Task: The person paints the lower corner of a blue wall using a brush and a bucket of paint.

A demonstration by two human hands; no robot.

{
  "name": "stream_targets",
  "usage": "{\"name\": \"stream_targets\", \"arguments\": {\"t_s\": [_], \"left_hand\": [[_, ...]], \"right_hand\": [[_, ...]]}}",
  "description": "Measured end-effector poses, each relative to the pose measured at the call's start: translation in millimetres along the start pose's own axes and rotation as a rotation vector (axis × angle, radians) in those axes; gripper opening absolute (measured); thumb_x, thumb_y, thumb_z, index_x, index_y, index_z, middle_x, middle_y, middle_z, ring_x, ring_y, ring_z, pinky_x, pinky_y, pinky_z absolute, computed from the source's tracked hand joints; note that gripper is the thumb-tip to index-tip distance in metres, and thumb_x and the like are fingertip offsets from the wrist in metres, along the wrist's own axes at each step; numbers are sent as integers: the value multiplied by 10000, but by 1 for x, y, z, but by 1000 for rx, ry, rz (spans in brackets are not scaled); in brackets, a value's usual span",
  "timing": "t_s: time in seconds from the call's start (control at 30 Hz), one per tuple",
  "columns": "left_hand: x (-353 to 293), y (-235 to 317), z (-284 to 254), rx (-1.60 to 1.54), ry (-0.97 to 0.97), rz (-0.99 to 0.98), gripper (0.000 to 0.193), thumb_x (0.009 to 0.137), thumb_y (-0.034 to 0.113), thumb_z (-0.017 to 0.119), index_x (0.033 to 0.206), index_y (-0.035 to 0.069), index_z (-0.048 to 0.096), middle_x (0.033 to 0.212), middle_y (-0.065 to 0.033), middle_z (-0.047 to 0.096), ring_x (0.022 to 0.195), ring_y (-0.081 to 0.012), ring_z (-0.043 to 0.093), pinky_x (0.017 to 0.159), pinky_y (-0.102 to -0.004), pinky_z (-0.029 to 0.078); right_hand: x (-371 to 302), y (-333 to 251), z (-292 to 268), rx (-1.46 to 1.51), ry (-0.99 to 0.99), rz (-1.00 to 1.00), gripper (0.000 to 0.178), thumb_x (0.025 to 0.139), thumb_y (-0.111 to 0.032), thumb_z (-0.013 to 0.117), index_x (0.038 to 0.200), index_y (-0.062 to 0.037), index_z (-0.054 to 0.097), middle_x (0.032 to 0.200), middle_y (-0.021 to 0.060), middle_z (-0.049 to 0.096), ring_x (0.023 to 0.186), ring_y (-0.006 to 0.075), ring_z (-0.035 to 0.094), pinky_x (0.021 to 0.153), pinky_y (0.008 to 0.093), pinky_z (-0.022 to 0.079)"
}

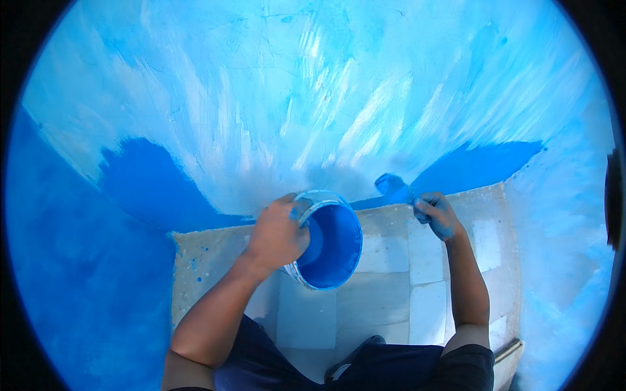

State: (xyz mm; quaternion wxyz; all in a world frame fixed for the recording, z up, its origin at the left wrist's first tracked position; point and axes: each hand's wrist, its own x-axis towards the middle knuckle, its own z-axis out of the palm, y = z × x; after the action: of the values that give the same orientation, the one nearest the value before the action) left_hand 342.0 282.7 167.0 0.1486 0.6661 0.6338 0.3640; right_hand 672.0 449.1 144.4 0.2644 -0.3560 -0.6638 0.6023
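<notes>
My left hand (282,231) grips the rim of a white bucket (315,197), its fingers closed over the edge. The bucket is tilted so that its opening shows, and blue paint (339,244) coats the inside. In my right hand (438,214) is a paintbrush (393,188), its handle wrapped by the fingers. Blue paint covers the bristles, which point up and left near the wall. Smears of blue mark the fingers of both hands. Ahead stands a wall (287,85) in streaky light blue, with darker blue patches (153,179) low down on both sides.
A darker blue side wall (72,260) rises on the left, and a pale blue one (561,260) on the right. Light tiles cover the floor (372,300), with blue drips near the left corner. A board-like edge (508,352) shows at the lower right.
</notes>
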Motion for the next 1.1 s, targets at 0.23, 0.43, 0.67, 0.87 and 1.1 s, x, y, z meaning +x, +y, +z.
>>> {"name": "stream_targets", "arguments": {"t_s": [0.23, 0.43, 0.67, 0.87, 1.1], "left_hand": [[12, -27, 42, 12, -144, -91, 291, 748, 86, 651, 1029, 10, 658, 991, -239, 641, 904, -432, 621, 813, -488, 504], [5, -75, 72, 132, -226, -71, 313, 762, 116, 653, 1062, 30, 664, 975, -225, 650, 943, -424, 614, 848, -486, 497], [-11, -71, 24, 350, -427, -102, 374, 772, 124, 663, 1129, 14, 646, 1027, -226, 639, 999, -396, 604, 862, -476, 497], [-6, -57, 23, 403, -466, -145, 341, 772, 100, 681, 1098, 0, 672, 829, -206, 640, 754, -358, 626, 708, -453, 501], [-5, -52, 31, 311, -395, -110, 364, 775, 55, 703, 1129, -21, 666, 641, -122, 536, 556, -227, 484, 553, -396, 420]], "right_hand": [[15, 11, -50, -265, 454, -79, 390, 872, -321, 700, 598, -94, 539, 589, -42, 430, 563, 67, 347, 528, 276, 238], [10, 163, 9, 124, 949, 5, 316, 884, -318, 707, 841, -5, 697, 627, -23, 501, 552, 61, 409, 508, 252, 297], [23, 260, 28, -165, 1087, 115, 319, 887, -239, 653, 1018, 50, 688, 747, 147, 663, 711, 237, 638, 672, 371, 484], [39, 284, 85, -500, 818, 42, 222, 834, -144, 643, 1030, -68, 714, 983, 195, 693, 910, 430, 638, 817, 468, 505], [31, 283, 5, -751, 773, 228, 307, 831, -232, 651, 1122, -142, 689, 1036, 168, 656, 962, 382, 628, 835, 486, 499]]}}
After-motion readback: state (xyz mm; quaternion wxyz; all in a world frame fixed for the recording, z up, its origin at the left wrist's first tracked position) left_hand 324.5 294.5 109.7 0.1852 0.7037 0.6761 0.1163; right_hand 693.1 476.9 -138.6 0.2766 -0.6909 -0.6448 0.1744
